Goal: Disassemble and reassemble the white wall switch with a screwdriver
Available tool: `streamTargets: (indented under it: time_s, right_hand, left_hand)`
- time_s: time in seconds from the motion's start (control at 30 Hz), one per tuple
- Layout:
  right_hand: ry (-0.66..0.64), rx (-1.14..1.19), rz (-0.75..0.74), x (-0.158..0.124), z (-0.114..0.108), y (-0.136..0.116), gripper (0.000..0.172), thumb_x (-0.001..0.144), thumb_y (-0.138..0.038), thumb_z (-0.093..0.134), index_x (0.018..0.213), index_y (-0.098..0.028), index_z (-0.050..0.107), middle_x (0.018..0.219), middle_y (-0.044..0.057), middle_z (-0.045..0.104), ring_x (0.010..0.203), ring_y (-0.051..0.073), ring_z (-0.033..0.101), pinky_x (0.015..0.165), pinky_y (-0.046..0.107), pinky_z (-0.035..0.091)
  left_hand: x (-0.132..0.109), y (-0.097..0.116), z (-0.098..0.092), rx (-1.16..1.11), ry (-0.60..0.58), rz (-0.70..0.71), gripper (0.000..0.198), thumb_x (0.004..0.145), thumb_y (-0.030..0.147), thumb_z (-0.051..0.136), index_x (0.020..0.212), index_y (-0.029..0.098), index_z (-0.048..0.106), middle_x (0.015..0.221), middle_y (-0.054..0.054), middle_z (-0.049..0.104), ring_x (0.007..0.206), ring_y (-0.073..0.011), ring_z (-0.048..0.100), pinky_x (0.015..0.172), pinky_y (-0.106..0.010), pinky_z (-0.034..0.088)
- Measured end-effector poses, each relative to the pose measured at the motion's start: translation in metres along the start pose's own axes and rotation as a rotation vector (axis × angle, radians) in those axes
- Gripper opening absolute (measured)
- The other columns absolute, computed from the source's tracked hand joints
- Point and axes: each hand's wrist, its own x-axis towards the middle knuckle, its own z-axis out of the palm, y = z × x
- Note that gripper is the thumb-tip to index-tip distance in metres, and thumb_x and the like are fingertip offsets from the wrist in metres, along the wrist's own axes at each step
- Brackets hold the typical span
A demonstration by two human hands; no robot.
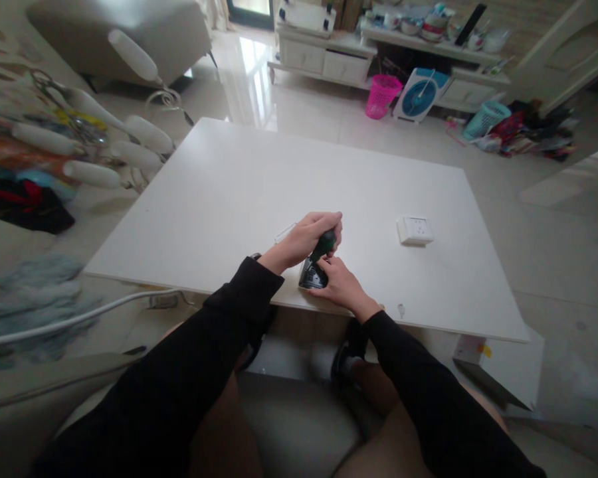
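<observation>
My left hand [311,236] is closed around the dark green handle of what looks like a screwdriver [322,246], tilted with its lower end toward a black part [312,275]. That black part lies near the front edge of the white table [259,172], with a pale side showing on its left. My right hand [339,284] grips its right side, thumb and fingers pressed against it. The tool's tip is hidden by my hands. Behind my left wrist a white frame-like piece [285,232] shows in part. Farther right stands a white wall socket on its box [416,230].
A small clear scrap [401,309] lies by the table's front edge. Lamp arms with white shades [144,133] reach near the left corner. A white cable [80,322] runs at left. Beyond are a pink basket [383,96] and a blue fan [418,95].
</observation>
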Motion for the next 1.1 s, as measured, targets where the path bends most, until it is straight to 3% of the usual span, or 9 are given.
streamTargets:
  time_s: [0.1, 0.2, 0.33, 0.47, 0.6, 0.77, 0.87, 1.0, 1.1]
  right_hand:
    - [0.004, 0.003, -0.003, 0.0, 0.0, 0.0, 0.07, 0.079, -0.052, 0.082, 0.14, -0.026, 0.058, 0.122, 0.012, 0.059, 0.115, 0.032, 0.056, 0.099, 0.047, 0.052]
    - [0.002, 0.002, -0.004, 0.0, 0.0, 0.0, 0.074, 0.079, -0.05, 0.082, 0.143, -0.025, 0.056, 0.123, 0.012, 0.059, 0.116, 0.032, 0.056, 0.1, 0.048, 0.052]
    - [-0.01, -0.005, 0.001, 0.001, 0.0, -0.001, 0.065, 0.079, -0.048, 0.082, 0.135, -0.024, 0.061, 0.122, 0.012, 0.059, 0.114, 0.032, 0.056, 0.099, 0.048, 0.052]
    - [-0.005, -0.018, 0.017, 0.0, 0.0, -0.001, 0.063, 0.078, -0.048, 0.082, 0.133, -0.026, 0.06, 0.119, 0.011, 0.059, 0.111, 0.031, 0.056, 0.096, 0.047, 0.053]
    - [-0.005, -0.017, -0.003, 0.0, -0.001, -0.002, 0.067, 0.079, -0.046, 0.081, 0.138, -0.027, 0.057, 0.123, 0.01, 0.059, 0.113, 0.031, 0.056, 0.098, 0.046, 0.052]
    - [-0.021, -0.009, 0.007, 0.0, -0.003, -0.004, 0.066, 0.079, -0.046, 0.081, 0.138, -0.026, 0.057, 0.125, 0.01, 0.059, 0.114, 0.03, 0.055, 0.099, 0.045, 0.052]
    - [-0.024, -0.003, 0.011, 0.0, -0.002, -0.004, 0.066, 0.079, -0.047, 0.081, 0.137, -0.024, 0.058, 0.126, 0.011, 0.058, 0.116, 0.031, 0.055, 0.101, 0.045, 0.052]
    - [-0.021, -0.01, 0.015, 0.0, -0.001, -0.002, 0.067, 0.078, -0.046, 0.082, 0.137, -0.024, 0.059, 0.124, 0.011, 0.058, 0.116, 0.031, 0.055, 0.101, 0.045, 0.051]
    - [-0.021, -0.02, 0.011, 0.0, -0.001, -0.003, 0.065, 0.079, -0.047, 0.082, 0.136, -0.023, 0.06, 0.123, 0.012, 0.059, 0.114, 0.031, 0.055, 0.1, 0.046, 0.051]
  left_hand:
    - [0.002, -0.002, 0.002, -0.051, 0.013, -0.041, 0.059, 0.092, 0.074, 0.05, 0.066, 0.02, 0.049, 0.051, 0.002, 0.051, 0.042, -0.0093, 0.046, 0.046, -0.024, 0.037]
    - [0.003, -0.006, 0.001, -0.068, -0.018, -0.02, 0.059, 0.09, 0.073, 0.05, 0.062, 0.021, 0.045, 0.05, 0.003, 0.048, 0.04, -0.0083, 0.043, 0.044, -0.024, 0.035]
    - [0.001, -0.009, 0.0, -0.063, -0.037, 0.049, 0.046, 0.079, 0.054, 0.073, 0.063, 0.02, 0.046, 0.053, 0.004, 0.049, 0.044, -0.0072, 0.046, 0.046, -0.023, 0.032]
    - [0.0, -0.008, -0.002, -0.03, -0.052, 0.027, 0.043, 0.074, 0.04, 0.076, 0.056, 0.02, 0.044, 0.052, 0.004, 0.049, 0.047, -0.0076, 0.046, 0.049, -0.024, 0.033]
    - [0.003, -0.007, -0.008, 0.097, -0.014, 0.103, 0.033, 0.074, 0.037, 0.075, 0.054, 0.016, 0.059, 0.061, 0.001, 0.053, 0.059, -0.0084, 0.049, 0.058, -0.025, 0.039]
    - [0.004, -0.007, -0.015, 0.113, -0.021, 0.052, 0.026, 0.081, 0.04, 0.074, 0.076, 0.015, 0.07, 0.065, 0.0, 0.062, 0.06, -0.0094, 0.055, 0.059, -0.023, 0.041]
    - [0.003, -0.005, -0.013, 0.051, -0.054, 0.021, 0.032, 0.09, 0.048, 0.065, 0.084, 0.016, 0.066, 0.063, -0.001, 0.065, 0.058, -0.0104, 0.057, 0.058, -0.023, 0.043]
    - [0.003, -0.006, -0.007, -0.046, -0.053, 0.015, 0.042, 0.097, 0.057, 0.05, 0.078, 0.02, 0.054, 0.048, 0.004, 0.05, 0.044, -0.0095, 0.047, 0.05, -0.023, 0.038]
    - [0.003, -0.009, -0.003, -0.084, -0.089, 0.032, 0.036, 0.089, 0.05, 0.062, 0.072, 0.021, 0.047, 0.05, 0.006, 0.048, 0.044, -0.0076, 0.042, 0.047, -0.022, 0.033]
